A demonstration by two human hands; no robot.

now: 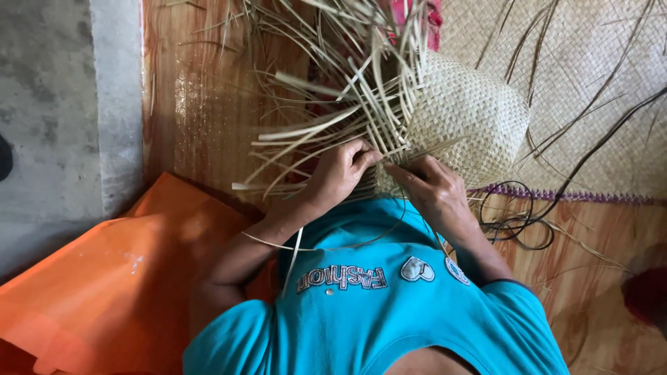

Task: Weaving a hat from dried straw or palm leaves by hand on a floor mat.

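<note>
Item: half-woven straw basket (pixel 467 114), on lap above floor mat (pixel 597 62). Left hand (pixel 338 173) and right hand (pixel 431 191) pinch loose straw strips (pixel 326 90) at weave edge; best kept taut, flat, alternating over-under

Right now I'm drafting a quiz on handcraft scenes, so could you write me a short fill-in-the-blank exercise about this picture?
1. Both hands, left hand and right hand, work at the edge of a half-woven ____ piece.
2. Loose pale strips fan out toward the ____ hand's side.
3. The person's shirt is ____.
4. Beside the left arm lies an ____ sheet.

Missing words: straw; left; turquoise; orange
</note>
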